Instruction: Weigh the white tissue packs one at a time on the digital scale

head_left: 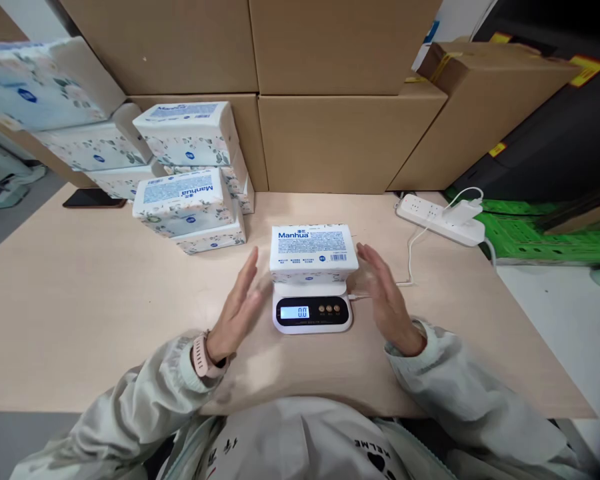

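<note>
On a pale table (80, 327), open, empty left hand (236, 315) and right hand (387, 303) flank one Manhua tissue pack (313, 252) already on a digital scale (313, 325) reading 0.0, other packs (183, 200) stacked aside.

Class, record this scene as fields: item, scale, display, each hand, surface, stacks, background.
Item: white, floral-printed rectangular Manhua pack
Scale: white plastic digital scale, under the pack
Display: lit pale-blue screen reading 0.0
Left hand: open, apart from the pack, pink strap at wrist
Right hand: open, near the pack's other side; contact unclear
Surface: pale wood-look table
Stacks: white floral packs at left
Background: brown cardboard boxes
</note>
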`<act>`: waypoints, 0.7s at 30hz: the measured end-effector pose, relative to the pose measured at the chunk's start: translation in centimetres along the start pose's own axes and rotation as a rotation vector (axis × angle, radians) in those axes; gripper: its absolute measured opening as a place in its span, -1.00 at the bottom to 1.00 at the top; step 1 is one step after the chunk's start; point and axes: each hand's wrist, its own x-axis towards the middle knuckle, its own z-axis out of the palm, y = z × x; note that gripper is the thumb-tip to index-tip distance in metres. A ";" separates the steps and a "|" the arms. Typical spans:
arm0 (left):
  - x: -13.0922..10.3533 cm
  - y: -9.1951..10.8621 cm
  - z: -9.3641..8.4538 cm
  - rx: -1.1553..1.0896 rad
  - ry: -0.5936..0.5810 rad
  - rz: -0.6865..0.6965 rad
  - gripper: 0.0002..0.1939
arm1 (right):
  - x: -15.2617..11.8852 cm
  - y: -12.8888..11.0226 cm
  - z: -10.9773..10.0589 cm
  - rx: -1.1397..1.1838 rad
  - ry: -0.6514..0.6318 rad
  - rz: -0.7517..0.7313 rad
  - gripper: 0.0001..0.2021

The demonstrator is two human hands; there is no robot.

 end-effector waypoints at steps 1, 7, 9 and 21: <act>0.2 -0.5 -0.4 -0.016 0.061 0.010 -0.37 | 0.1 0.2 -0.2 -0.013 0.097 -0.006 -0.45; 1.5 -2.4 -1.9 -0.235 0.301 -0.147 -0.46 | 0.9 0.7 -0.8 0.011 0.382 0.036 -0.50; 1.7 -2.4 -1.9 -0.263 0.318 -0.167 -0.45 | 0.9 0.7 -0.7 0.017 0.383 0.027 -0.52; 1.7 -2.1 -1.6 -0.277 0.342 -0.143 -0.45 | 0.7 1.1 -0.7 0.023 0.379 -0.029 -0.53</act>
